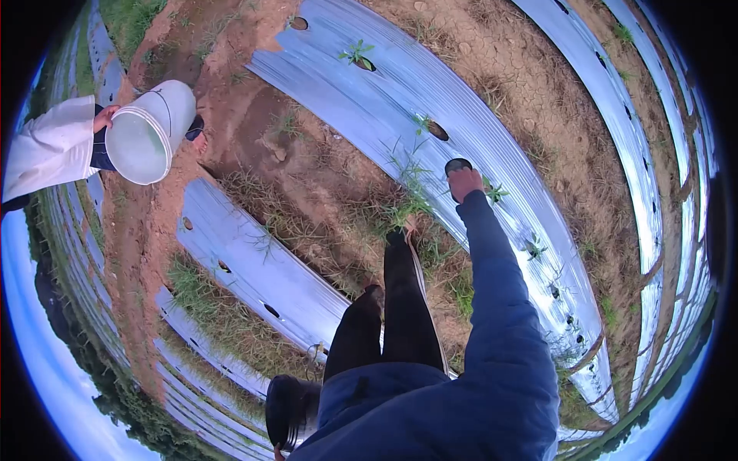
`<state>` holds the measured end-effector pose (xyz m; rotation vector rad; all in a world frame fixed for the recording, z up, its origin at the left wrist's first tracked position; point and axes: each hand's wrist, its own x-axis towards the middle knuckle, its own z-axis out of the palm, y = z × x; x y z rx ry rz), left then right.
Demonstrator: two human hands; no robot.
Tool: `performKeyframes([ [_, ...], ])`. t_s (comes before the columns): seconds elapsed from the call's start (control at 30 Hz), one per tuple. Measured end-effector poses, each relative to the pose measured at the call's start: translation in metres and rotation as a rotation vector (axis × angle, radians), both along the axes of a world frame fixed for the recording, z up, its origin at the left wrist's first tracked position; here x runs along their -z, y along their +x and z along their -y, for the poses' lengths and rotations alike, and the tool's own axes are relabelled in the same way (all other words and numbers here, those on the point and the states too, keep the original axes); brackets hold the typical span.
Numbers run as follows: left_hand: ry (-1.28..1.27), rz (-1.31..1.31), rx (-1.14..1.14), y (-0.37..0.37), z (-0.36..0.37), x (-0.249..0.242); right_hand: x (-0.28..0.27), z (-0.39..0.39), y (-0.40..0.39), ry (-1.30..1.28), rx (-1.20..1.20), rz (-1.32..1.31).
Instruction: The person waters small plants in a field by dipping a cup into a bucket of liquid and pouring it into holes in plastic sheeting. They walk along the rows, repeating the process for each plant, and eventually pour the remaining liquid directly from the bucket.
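Note:
My right hand [465,185] is closed around a small dark cup [457,165], its round end facing away from me. It is stretched out low over a bed covered with silver plastic mulch [407,100]. A leafy seedling [496,192] grows just right of the hand, and a planting hole [437,131] lies a little beyond it. At my left side is a black bucket [283,415], close against my waist. Only a sliver of my left hand [279,454] shows at the bucket's lower edge; the rest is hidden.
On the left another person in a white sleeve [54,146] holds a white bucket [138,146], its mouth toward me. More mulched beds [246,261] run on both sides, with soil paths [530,84] between. Grass tufts [411,203] grow by my feet.

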<state>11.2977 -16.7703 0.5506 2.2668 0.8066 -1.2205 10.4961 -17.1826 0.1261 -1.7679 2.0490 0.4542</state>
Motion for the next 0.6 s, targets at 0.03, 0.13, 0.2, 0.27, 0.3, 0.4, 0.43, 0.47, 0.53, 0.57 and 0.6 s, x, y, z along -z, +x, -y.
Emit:
performKeyframes([
  [0.03,0.004,0.015,-0.002,-0.014,0.008,0.001,0.008,0.012,-0.003,0.056,0.011,0.003],
  [0.13,0.01,0.044,-0.01,-0.046,0.027,-0.002,0.024,0.035,-0.012,0.132,0.027,0.015],
  [0.2,0.013,0.054,-0.022,-0.06,0.035,-0.007,0.032,0.042,-0.013,0.188,0.031,-0.004],
  [0.27,0.009,0.06,-0.035,-0.071,0.042,-0.013,0.041,0.045,-0.014,0.2,0.022,0.007],
  [0.3,0.004,0.065,-0.04,-0.075,0.044,-0.014,0.045,0.045,-0.016,0.205,0.02,0.01],
  [0.4,-0.011,0.065,-0.059,-0.083,0.049,-0.019,0.052,0.046,-0.021,0.225,0.023,0.025],
  [0.43,-0.023,0.064,-0.065,-0.084,0.05,-0.02,0.05,0.046,-0.023,0.233,0.037,0.04],
  [0.47,-0.038,0.063,-0.073,-0.084,0.051,-0.021,0.048,0.046,-0.025,0.239,0.052,0.057],
  [0.53,-0.076,0.055,-0.082,-0.082,0.058,-0.018,0.05,0.047,-0.028,0.229,0.073,0.071],
  [0.57,-0.094,0.048,-0.09,-0.081,0.063,-0.014,0.054,0.045,-0.03,0.215,0.075,0.066],
  [0.6,-0.116,0.038,-0.096,-0.079,0.069,-0.009,0.054,0.047,-0.033,0.2,0.077,0.058],
])
